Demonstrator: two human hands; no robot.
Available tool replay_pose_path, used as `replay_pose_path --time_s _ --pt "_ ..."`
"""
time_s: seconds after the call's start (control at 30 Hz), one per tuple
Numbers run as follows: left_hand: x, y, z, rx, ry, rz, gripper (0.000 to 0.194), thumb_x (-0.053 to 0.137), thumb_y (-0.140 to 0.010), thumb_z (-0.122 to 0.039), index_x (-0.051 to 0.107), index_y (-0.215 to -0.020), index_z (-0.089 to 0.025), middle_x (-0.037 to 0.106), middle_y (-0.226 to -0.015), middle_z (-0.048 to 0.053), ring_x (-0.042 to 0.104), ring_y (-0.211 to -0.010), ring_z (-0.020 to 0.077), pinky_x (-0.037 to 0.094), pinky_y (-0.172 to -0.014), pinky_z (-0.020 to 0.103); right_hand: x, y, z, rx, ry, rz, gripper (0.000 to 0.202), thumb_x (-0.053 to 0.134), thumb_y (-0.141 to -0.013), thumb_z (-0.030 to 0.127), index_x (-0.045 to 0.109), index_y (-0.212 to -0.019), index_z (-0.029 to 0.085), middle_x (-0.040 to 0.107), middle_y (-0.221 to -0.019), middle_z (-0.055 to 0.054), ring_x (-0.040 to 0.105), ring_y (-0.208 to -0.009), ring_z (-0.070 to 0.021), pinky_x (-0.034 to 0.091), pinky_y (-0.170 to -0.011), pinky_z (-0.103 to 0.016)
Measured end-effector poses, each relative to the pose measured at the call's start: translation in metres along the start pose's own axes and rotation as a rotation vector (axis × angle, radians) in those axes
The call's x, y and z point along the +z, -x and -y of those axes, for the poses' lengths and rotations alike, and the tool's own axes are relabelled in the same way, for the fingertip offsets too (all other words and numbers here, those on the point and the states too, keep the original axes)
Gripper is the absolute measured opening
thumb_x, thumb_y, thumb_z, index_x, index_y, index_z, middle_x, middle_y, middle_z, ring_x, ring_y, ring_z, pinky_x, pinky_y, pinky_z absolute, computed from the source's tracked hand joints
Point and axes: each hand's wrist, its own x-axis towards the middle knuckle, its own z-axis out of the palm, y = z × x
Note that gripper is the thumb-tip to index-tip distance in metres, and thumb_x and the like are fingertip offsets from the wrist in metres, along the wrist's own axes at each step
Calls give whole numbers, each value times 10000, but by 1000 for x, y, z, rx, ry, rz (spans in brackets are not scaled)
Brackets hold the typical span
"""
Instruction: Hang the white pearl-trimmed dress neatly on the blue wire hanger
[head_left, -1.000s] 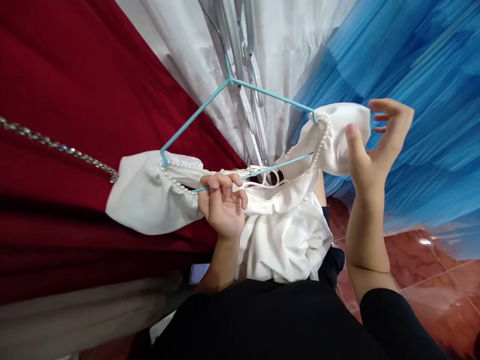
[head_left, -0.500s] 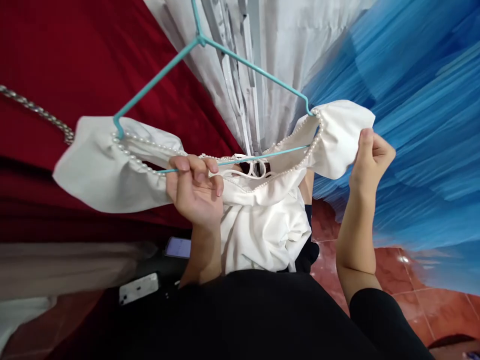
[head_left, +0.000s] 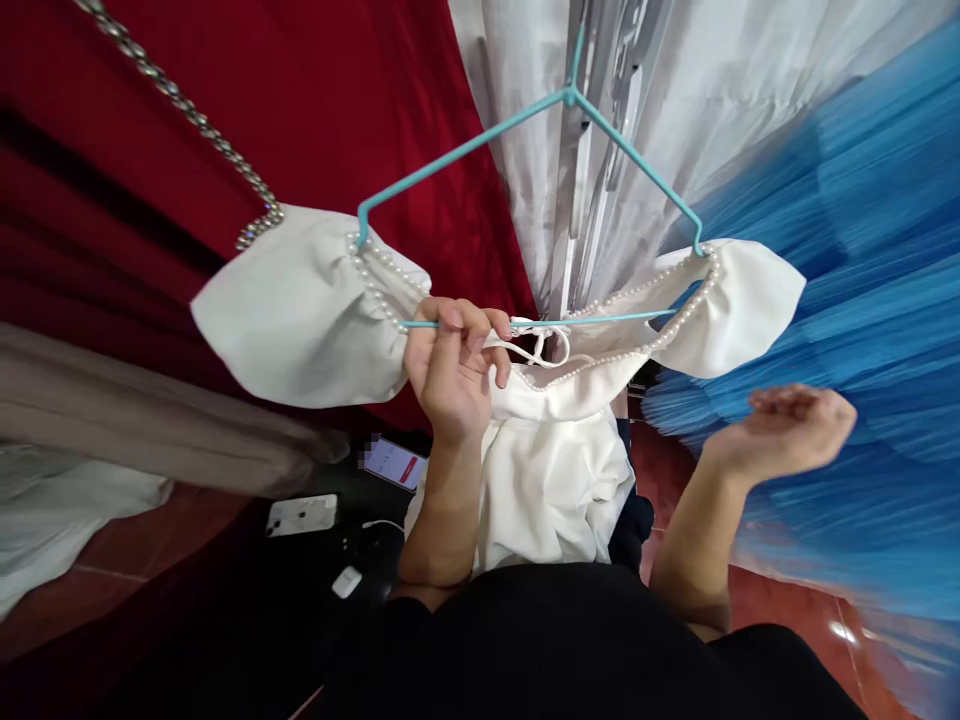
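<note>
A white dress [head_left: 555, 470] with puffed sleeves hangs from a turquoise clothes hanger [head_left: 472, 142]. Pearl-like beads edge its neckline, and white drawstring cords [head_left: 551, 345] lie looped at the middle. My left hand [head_left: 457, 370] has its fingers wrapped around the hanger's lower bar, beside the left sleeve [head_left: 304, 310]. To the lower right of the right sleeve [head_left: 739, 305], my right hand [head_left: 787, 430] is apart from the cloth, its fingers curled in with nothing seen in them. Folds of the dress's lower part gather over my lap.
Dark red fabric [head_left: 360, 110] hangs at left with a glittering chain [head_left: 187, 110] across it. White cloth [head_left: 750, 90] and metal rails [head_left: 592, 190] stand ahead, blue tulle [head_left: 862, 300] at right. Two phones, one lit [head_left: 394, 462] and one white-backed [head_left: 301, 515], lie near a white charger [head_left: 346, 582].
My right hand has let go of the right sleeve and moved down and to the right. In view, the hanger, dress and left hand have shifted right.
</note>
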Motion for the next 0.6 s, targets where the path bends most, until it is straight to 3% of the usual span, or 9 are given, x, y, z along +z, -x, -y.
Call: replay_pose_path --time_s 0.1,0.17,0.23,0.3,0.37,0.47,0.53,0.6 --pt "-1 -2 2 -23 47 13 249 771 -903 -307 548 -864 -205 424 -685 -18 616 -705 163 398 -337 138 -5 30 39 -106 -103 103 261 509 -921 243 656 -705 238 488 -571 37 474 -504 -103 365 -475 -243" --pt "-1 -3 4 -45 92 6 225 761 -906 -280 555 -864 -201 425 -692 -18 617 -707 155 399 -340 133 -2 51 61 -44 -117 316 268 545 -900 245 680 -669 228 544 -549 22 533 -515 -130 410 -491 -284" --pt "1 -2 6 -77 136 -5 203 751 -911 -263 564 -868 -198 426 -695 -19 620 -712 146 395 -345 124 7 69 73 149 -129 624 238 582 -925 267 748 -760 222 646 -623 -3 605 -582 -153 483 -552 -319" --pt "4 -1 9 -110 180 -1 188 746 -914 -254 575 -868 -194 432 -694 -19 627 -719 140 388 -345 116 22 82 73 432 -175 900 226 594 -976 342 780 -1051 238 748 -843 -32 677 -713 -159 557 -648 -327" --pt "6 1 13 -140 219 17 175 743 -917 -247 584 -870 -191 444 -694 -18 642 -736 139 393 -348 113 41 90 64 663 -288 1042 398 626 -979 465 660 -1338 296 755 -1158 -55 722 -878 -155 609 -775 -330" --pt "7 0 20 -161 241 40 163 732 -930 -244 587 -878 -191 470 -707 -18 672 -773 140 414 -368 117 74 94 46 734 -473 1014 607 681 -905 625 531 -1430 360 637 -1452 -59 735 -984 -151 632 -892 -351" --pt "5 -1 24 -157 216 51 166 719 -947 -269 585 -884 -196 510 -723 -13 702 -819 146 425 -392 118 90 94 39 712 -539 933 507 642 -912 662 585 -1296 335 661 -1404 -46 730 -945 -139 634 -871 -335" --pt "0 -1 25 -154 135 74 158 700 -966 -323 605 -925 -204 623 -803 16 740 -921 172 464 -445 126 98 95 35 700 -551 875 389 613 -934 643 603 -1102 292 725 -1230 -33 721 -885 -137 632 -824 -322"
